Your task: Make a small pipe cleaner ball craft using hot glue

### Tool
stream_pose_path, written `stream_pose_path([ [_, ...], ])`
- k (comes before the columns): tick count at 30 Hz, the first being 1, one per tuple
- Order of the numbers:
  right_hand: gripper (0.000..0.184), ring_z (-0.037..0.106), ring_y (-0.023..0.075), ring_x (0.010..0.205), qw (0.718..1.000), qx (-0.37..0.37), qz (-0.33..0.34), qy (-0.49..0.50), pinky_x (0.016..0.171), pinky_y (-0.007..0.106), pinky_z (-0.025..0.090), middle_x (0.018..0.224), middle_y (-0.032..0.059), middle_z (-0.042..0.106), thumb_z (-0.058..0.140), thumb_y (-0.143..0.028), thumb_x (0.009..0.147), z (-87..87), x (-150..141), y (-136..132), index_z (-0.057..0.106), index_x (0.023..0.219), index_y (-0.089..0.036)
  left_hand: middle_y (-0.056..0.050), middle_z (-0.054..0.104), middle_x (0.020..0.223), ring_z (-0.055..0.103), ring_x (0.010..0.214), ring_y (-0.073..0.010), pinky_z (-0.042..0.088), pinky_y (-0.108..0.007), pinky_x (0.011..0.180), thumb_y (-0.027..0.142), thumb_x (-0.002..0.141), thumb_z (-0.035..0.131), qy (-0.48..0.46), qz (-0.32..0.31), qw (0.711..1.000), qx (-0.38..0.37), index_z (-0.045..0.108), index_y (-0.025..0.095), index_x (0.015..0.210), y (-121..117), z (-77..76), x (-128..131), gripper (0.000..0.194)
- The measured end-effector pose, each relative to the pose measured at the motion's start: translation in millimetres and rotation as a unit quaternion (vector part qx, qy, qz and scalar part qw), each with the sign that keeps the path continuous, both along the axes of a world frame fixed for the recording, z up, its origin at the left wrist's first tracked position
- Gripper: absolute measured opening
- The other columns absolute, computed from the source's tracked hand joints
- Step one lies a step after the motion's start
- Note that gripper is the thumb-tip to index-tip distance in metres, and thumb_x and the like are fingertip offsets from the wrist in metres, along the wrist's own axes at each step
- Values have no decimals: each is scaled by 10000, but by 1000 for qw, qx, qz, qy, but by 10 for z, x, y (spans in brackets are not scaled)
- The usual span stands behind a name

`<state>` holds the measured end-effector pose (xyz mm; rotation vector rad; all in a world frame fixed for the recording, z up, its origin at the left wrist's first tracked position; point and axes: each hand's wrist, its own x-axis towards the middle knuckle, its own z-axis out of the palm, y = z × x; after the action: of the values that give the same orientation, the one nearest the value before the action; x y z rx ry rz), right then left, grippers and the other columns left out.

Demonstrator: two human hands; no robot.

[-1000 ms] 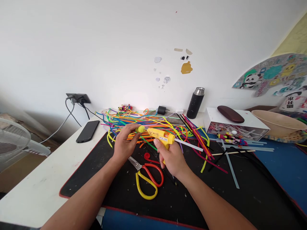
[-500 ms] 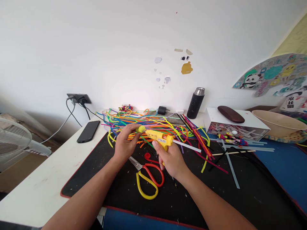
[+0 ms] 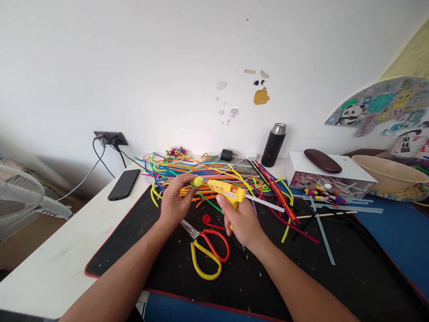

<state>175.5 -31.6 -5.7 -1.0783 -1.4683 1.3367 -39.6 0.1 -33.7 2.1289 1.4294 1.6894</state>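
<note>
My left hand [image 3: 178,199] pinches a small yellow-green coil [image 3: 197,181], which looks like wound pipe cleaner, between thumb and fingers. In my right hand [image 3: 241,220] is a yellow hot glue gun [image 3: 222,188], gripped by its handle. A white glue stick [image 3: 265,202] juts from the back of the gun. The nozzle points left at the coil, with a small gap between them. Below my hands lie scissors [image 3: 204,251] with one red and one yellow handle. Beside the blades rests a red pipe cleaner [image 3: 212,222] curled at one end.
Many coloured pipe cleaners [image 3: 174,172] are heaped along the wall. A black flask [image 3: 274,145] stands behind them. At left lies a phone [image 3: 124,184]; at right are a white box [image 3: 331,172], a small colourful figure [image 3: 325,196], glue sticks [image 3: 324,239] and a basin [image 3: 390,169].
My right hand has drawn the glue gun slightly to the right, so its nozzle is now apart from the coil. My left hand has barely moved.
</note>
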Motion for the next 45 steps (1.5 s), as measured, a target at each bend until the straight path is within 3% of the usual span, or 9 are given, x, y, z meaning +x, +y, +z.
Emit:
stream_pose_path([
  [21, 470, 452, 111, 304, 1000, 0, -6, -4, 323, 206, 340, 432, -86, 439, 636, -670, 942, 16, 11, 1, 580, 812, -222, -50, 783, 1111, 734, 1035, -233, 604, -386, 932, 298, 999, 692, 29, 15, 999, 16, 730, 273, 1155, -41, 42, 33, 163],
  [32, 455, 455, 117, 311, 1000, 2, 9, -9, 343, 205, 342, 423, -96, 433, 618, -653, 968, 2, 8, -15, 659, 972, -199, -56, 762, 1131, 728, 1040, -224, 601, -376, 928, 278, 990, 713, 12, 17, 1000, 14, 717, 265, 1177, 0, 6, -2, 188],
  [45, 453, 450, 117, 315, 1000, -2, 23, -18, 345, 207, 328, 418, -91, 431, 607, -659, 967, -21, -9, -41, 640, 913, -210, -58, 762, 1121, 732, 1029, -224, 611, -382, 922, 302, 995, 704, 17, 26, 1000, 5, 722, 259, 1165, 2, 0, -5, 177],
])
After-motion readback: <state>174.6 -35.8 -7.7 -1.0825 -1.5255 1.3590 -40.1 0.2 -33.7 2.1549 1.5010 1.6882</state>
